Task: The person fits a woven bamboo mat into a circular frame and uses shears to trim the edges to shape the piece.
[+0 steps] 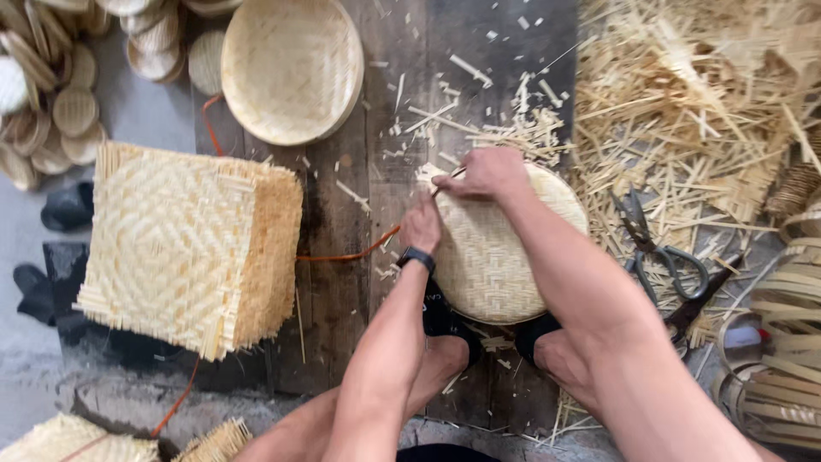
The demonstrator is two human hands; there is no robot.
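A round woven bamboo tray (pixel 492 257) lies on a dark wooden board (pixel 359 282) in front of me. My left hand (pixel 422 224) grips its left rim; a black band is on that wrist. My right hand (pixel 483 174) presses on the tray's far rim, fingers closed around the edge with a thin strip or tool tip showing at the fingertips. An orange cord (pixel 346 255) runs from my left hand leftwards. My feet in dark sandals sit under the tray's near edge.
A stack of square woven mats (pixel 184 244) sits at left. A finished round tray (pixel 291 67) lies at the top, small woven discs (pixel 73 111) at far left. Scissors (pixel 654 248) lie at right among bamboo offcuts (pixel 684 111). Coiled bamboo hoops (pixel 782 342) are at far right.
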